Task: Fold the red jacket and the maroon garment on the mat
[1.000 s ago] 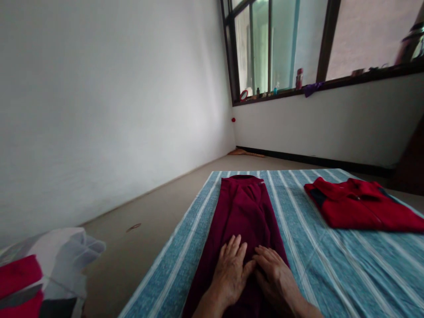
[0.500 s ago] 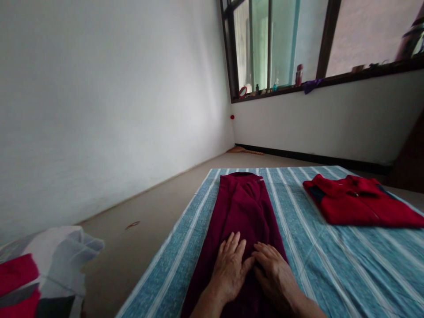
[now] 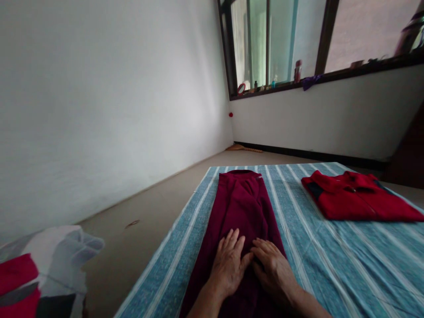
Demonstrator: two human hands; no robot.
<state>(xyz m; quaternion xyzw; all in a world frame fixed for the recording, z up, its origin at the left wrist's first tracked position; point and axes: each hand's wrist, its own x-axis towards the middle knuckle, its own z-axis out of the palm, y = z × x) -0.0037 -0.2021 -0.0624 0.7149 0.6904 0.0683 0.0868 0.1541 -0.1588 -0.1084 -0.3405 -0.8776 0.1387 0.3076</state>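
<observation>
A pair of maroon trousers (image 3: 240, 198) lies lengthwise on a blue and white striped cloth (image 3: 179, 247), its waistband at the far end and its near end running out of the picture. My left hand (image 3: 228, 260) rests flat on the trousers, palm down with fingers stretched out. Close beside it, my right hand (image 3: 273, 267) also lies palm down on the fabric, fingers extended and pointing inward. The left thumb reaches the right hand's fingertips. Neither hand grips anything.
On the right of the cloth lies a folded red jacket (image 3: 357, 198) with dark shoulder patches. A whitish translucent bag (image 3: 62, 256) with red and dark fabric sits at lower left. A broom (image 3: 243, 148) lies in the far corner. Small bottles and a purple cloth (image 3: 310, 82) line the windowsill.
Both hands stay on the trousers in nearly the same pose. The whole view has shifted very slightly, with the scene a little higher in the picture.
</observation>
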